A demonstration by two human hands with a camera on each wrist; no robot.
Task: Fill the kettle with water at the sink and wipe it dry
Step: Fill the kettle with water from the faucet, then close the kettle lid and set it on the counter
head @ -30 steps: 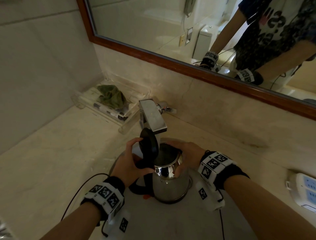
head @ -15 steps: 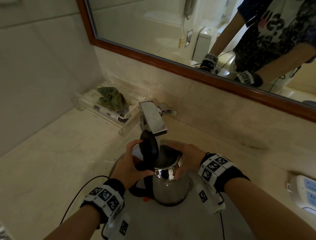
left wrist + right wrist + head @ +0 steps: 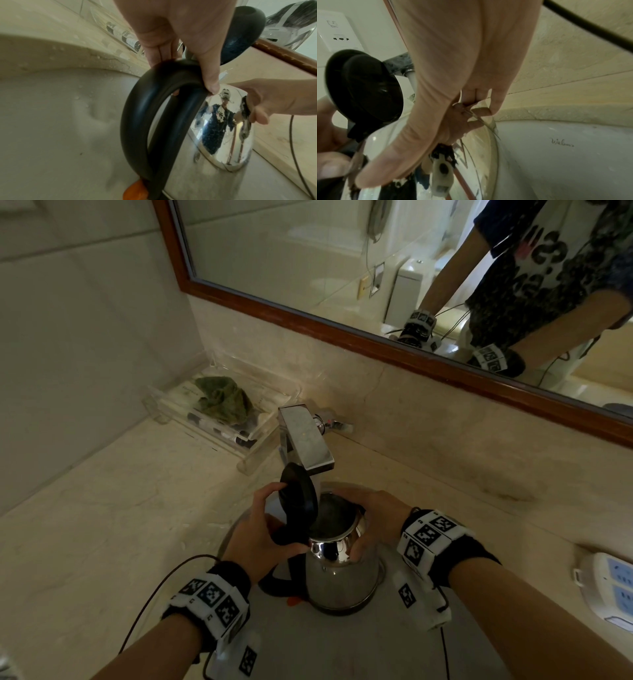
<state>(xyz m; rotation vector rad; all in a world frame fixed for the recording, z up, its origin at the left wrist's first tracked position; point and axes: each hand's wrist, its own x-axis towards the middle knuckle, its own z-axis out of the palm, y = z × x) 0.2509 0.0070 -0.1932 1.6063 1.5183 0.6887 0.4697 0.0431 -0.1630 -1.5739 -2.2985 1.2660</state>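
Kettle (image 3: pixel 339 573) stands in the sink (image 3: pixel 342 652), lid (image 3: pixel 298 498) flipped up under the faucet (image 3: pixel 306 440). My left hand (image 3: pixel 258 537) wraps its black handle (image 3: pixel 137 121); my right hand (image 3: pixel 375 518) curls round its shiny upper body.

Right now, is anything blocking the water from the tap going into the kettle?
Nothing visible does. The lid is flipped up to the left, so the kettle mouth sits open just under the faucet spout.

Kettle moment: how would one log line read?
kettle: in sink, lid open, under faucet | left hand: grips handle | right hand: holds body | cloth: in tray
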